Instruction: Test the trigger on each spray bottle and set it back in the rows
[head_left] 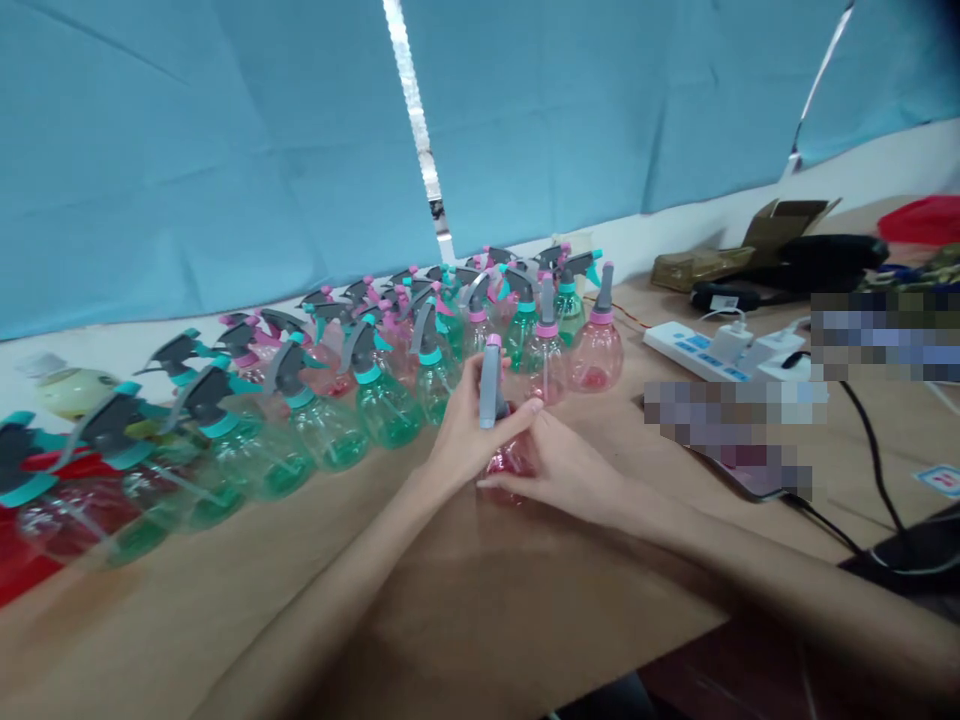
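Note:
A pink spray bottle [513,456] with a grey trigger head stands upright at the middle of the table, between my hands. My left hand [466,418] is closed around its head and neck from the left. From the right, my right hand [564,462] wraps the clear pink body, its thumb reaching up near the neck. The palms hide part of the bottle. Just behind it is another pink spray bottle [547,362], and to the right of that one stands a further pink bottle [598,355]. A green spray bottle [433,385] is left of my left hand.
Several more green and pink spray bottles [386,405] stand in rows across the back and left. On the right are a white power strip [694,352] with plugged chargers, a phone [739,470] and cables. Cardboard boxes [784,225] sit farther back, before a blue curtain [300,140].

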